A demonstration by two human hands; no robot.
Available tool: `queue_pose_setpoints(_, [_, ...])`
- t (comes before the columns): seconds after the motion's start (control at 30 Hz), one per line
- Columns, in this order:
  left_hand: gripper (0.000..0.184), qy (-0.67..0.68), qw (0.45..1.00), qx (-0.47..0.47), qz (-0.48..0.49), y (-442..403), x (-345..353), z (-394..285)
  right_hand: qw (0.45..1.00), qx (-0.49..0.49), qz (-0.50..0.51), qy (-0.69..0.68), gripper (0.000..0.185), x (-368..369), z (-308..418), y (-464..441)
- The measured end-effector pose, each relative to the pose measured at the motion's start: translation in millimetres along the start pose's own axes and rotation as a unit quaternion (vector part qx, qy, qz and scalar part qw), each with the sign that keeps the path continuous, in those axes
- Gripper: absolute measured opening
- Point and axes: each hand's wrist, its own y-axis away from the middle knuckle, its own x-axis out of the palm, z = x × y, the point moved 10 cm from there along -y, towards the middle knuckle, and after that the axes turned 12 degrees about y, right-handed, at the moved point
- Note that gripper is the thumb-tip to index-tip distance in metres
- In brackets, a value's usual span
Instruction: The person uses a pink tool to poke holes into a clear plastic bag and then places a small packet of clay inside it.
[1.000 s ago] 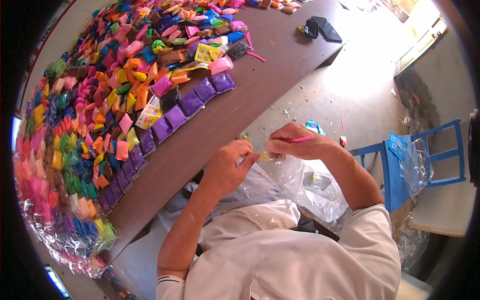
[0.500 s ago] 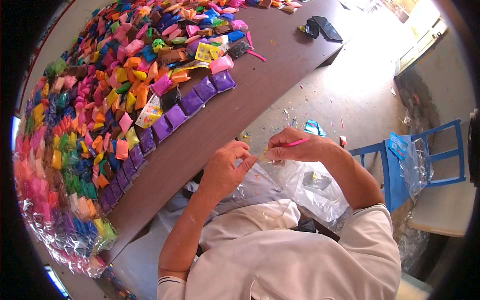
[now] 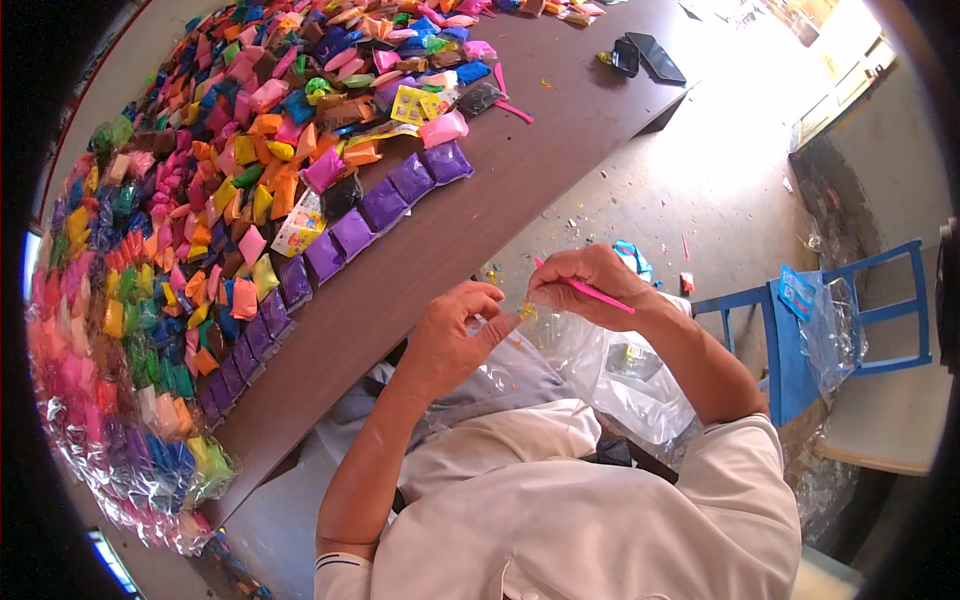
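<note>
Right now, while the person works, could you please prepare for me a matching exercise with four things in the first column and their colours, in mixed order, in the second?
Things:
1. Thin stick in the right hand
2. Long row of packets
3. Chair
4. Shirt

Colours:
A. Blue
B. Off-white
C. Pink
D. Purple

Right pairs: 1-C, 2-D, 3-A, 4-B

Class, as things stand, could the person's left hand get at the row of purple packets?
Probably yes: only bare tabletop seems to lie between the left hand and the purple packets.
</note>
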Motion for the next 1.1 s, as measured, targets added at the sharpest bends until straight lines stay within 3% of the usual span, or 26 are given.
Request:
queue_pose_setpoints(0.27, [0.025,0.027,0.999,-0.011,0.013,-0.2,0.9,5.7,0.993,-0.064,-0.016,0.095,0.014,-4.0,19.9,2.1])
queue_pose_setpoints(0.57, [0.034,0.058,0.998,0.007,-0.027,-0.3,-7.2,6.9,0.990,-0.107,-0.034,0.091,0.014,-2.7,27.0,3.6])
queue_pose_setpoints(0.77, [0.029,0.028,0.999,0.002,-0.019,-0.5,-5.0,1.9,0.996,-0.046,-0.008,0.081,0.020,-1.6,23.1,4.6])
queue_pose_setpoints(1.1, [0.029,0.026,0.999,-0.014,-0.023,-0.1,-6.5,6.3,0.978,-0.123,-0.093,0.139,0.017,-3.2,31.6,9.9])
